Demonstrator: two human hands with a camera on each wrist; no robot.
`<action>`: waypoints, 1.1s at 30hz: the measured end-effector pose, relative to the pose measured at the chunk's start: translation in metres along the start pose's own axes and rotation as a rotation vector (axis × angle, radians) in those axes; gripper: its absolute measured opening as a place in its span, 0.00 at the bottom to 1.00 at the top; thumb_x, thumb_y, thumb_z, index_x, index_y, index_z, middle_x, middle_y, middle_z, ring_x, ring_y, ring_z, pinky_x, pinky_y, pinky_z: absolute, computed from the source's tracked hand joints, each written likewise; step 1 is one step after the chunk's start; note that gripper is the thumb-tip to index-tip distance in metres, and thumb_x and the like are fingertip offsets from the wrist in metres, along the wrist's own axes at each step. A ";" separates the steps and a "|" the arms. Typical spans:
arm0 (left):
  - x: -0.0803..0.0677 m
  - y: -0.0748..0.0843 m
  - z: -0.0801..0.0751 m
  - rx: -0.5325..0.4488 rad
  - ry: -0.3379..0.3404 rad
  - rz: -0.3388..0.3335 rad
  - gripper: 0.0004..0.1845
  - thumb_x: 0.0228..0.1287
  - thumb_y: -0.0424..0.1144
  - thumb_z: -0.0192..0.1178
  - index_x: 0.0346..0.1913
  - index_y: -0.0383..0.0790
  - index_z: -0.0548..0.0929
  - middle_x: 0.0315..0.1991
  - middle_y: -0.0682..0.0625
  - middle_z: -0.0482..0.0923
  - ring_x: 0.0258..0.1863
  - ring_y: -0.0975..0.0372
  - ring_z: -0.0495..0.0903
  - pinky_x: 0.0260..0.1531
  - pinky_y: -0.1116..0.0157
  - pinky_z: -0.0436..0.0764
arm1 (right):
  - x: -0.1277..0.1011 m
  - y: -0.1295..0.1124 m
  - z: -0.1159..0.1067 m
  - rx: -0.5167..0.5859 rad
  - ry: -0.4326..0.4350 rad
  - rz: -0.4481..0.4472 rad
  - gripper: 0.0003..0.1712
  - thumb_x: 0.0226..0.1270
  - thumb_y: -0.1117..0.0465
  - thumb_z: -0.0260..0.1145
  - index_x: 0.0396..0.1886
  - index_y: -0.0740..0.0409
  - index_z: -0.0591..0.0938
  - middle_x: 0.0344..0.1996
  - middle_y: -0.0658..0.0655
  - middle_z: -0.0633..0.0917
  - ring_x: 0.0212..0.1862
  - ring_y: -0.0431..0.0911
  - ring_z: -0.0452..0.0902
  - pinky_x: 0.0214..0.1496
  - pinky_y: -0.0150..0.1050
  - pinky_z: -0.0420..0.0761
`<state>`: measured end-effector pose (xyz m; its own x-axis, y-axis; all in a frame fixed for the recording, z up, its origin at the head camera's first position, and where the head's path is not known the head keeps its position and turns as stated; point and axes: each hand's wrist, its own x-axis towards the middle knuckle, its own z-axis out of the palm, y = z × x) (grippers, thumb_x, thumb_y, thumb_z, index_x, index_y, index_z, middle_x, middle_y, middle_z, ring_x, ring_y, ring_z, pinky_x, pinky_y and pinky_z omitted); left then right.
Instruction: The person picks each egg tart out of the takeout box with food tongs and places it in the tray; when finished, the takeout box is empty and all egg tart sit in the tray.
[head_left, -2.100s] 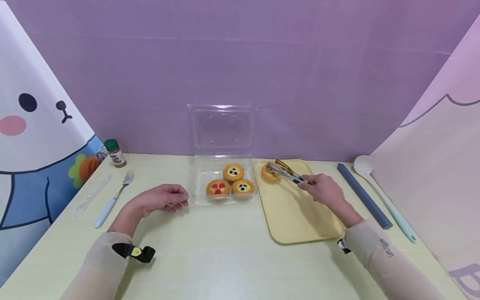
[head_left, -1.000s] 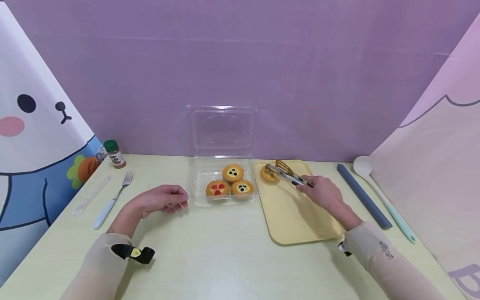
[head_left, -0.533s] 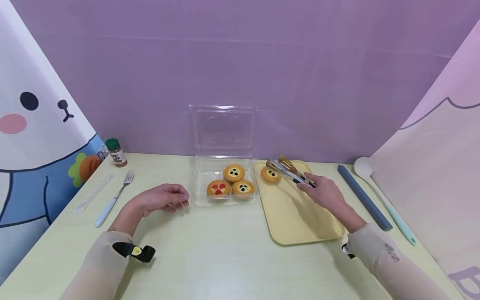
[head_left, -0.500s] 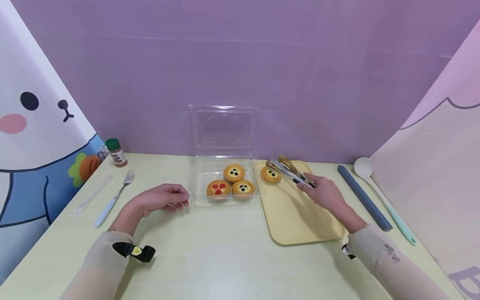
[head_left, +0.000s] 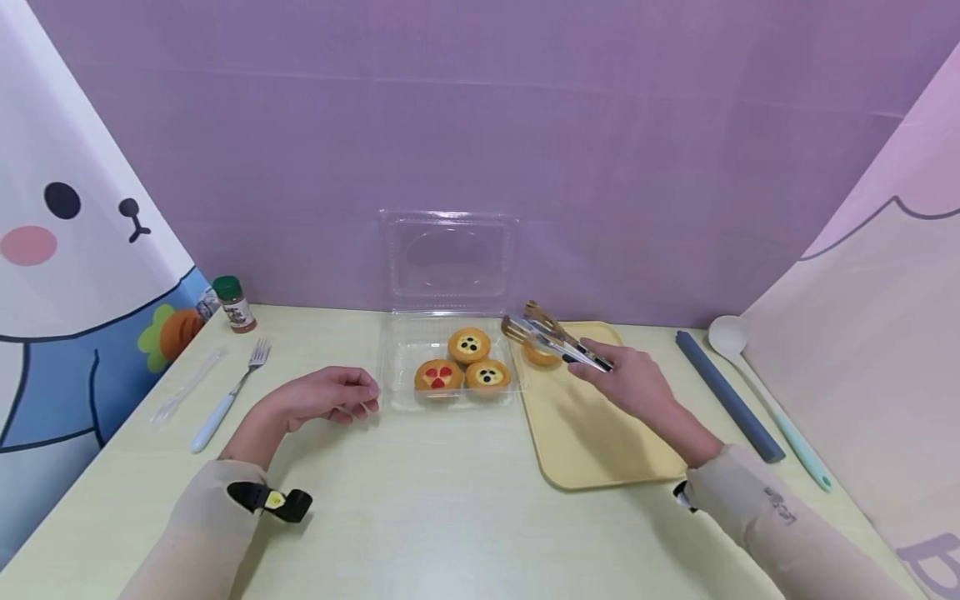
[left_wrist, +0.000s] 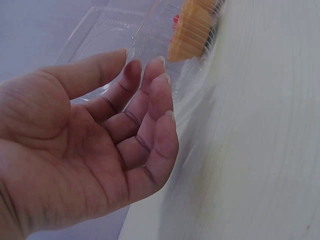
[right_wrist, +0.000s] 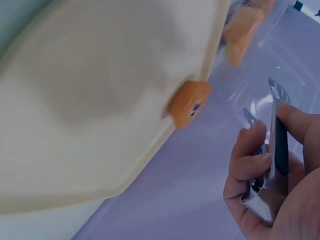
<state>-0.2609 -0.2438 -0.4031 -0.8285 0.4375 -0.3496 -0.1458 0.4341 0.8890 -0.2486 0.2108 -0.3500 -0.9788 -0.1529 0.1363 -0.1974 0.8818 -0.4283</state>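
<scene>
My right hand [head_left: 630, 379] grips a pair of metal tongs [head_left: 555, 340], its tips spread and holding nothing, raised over the tray's far left corner. Beneath the tongs an egg tart [right_wrist: 191, 104] sits on the yellow tray [head_left: 600, 442], partly covered in the head view. To the left stands a clear plastic box [head_left: 405, 342], lid raised. Inside it are two tarts with dark dots, one in front [head_left: 487, 378] and one behind, and a tart with red pieces [head_left: 438, 378]. My left hand [head_left: 318, 398], fingers loosely bent, holds nothing beside the box's near left corner.
On the left lie a fork [head_left: 231, 396] with a pale blue handle and a clear wrapped utensil [head_left: 186, 388]. A green-capped jar [head_left: 235, 305] stands behind them. Right of the tray are a dark blue bar [head_left: 727, 396] and a white spoon [head_left: 765, 396] with a mint handle.
The tongs spread and came off the tart on the tray, which stayed there. My right hand then moved up and left with them towards the box. My left hand stayed put.
</scene>
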 end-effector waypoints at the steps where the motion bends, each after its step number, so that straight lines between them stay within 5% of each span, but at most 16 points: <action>1: 0.000 0.000 0.000 -0.001 0.000 0.001 0.20 0.74 0.46 0.57 0.55 0.30 0.76 0.43 0.48 0.82 0.43 0.56 0.80 0.45 0.61 0.81 | 0.001 -0.004 0.000 -0.008 -0.004 -0.003 0.34 0.66 0.40 0.67 0.68 0.48 0.77 0.36 0.59 0.87 0.30 0.48 0.73 0.29 0.38 0.67; 13: 0.000 0.001 0.000 0.000 0.006 -0.003 0.20 0.74 0.45 0.57 0.54 0.31 0.76 0.43 0.48 0.82 0.43 0.56 0.80 0.45 0.61 0.80 | 0.019 -0.039 0.013 -0.122 -0.061 -0.070 0.32 0.65 0.39 0.67 0.67 0.43 0.78 0.39 0.61 0.89 0.24 0.45 0.71 0.25 0.39 0.66; 15: 0.000 0.001 0.001 -0.001 0.006 -0.005 0.20 0.74 0.46 0.57 0.54 0.31 0.76 0.43 0.48 0.82 0.43 0.56 0.80 0.45 0.61 0.80 | 0.021 -0.044 0.014 -0.151 -0.066 -0.067 0.32 0.65 0.39 0.67 0.67 0.42 0.78 0.50 0.61 0.88 0.28 0.47 0.74 0.24 0.40 0.67; 22: 0.000 0.001 0.001 -0.001 0.005 -0.004 0.20 0.74 0.46 0.57 0.54 0.31 0.76 0.43 0.48 0.82 0.43 0.56 0.80 0.45 0.61 0.80 | 0.029 -0.053 0.020 -0.195 -0.109 -0.031 0.32 0.65 0.37 0.66 0.66 0.41 0.79 0.45 0.58 0.89 0.23 0.48 0.71 0.20 0.41 0.65; 33: 0.000 0.001 0.001 0.005 0.011 -0.017 0.20 0.74 0.46 0.57 0.55 0.31 0.76 0.44 0.48 0.82 0.44 0.56 0.80 0.46 0.61 0.80 | 0.035 -0.062 0.023 -0.224 -0.158 -0.005 0.33 0.65 0.38 0.66 0.68 0.40 0.78 0.59 0.59 0.84 0.28 0.49 0.75 0.22 0.42 0.67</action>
<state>-0.2604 -0.2425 -0.4020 -0.8319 0.4211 -0.3614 -0.1573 0.4456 0.8813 -0.2716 0.1408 -0.3395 -0.9778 -0.2094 -0.0106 -0.2021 0.9548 -0.2178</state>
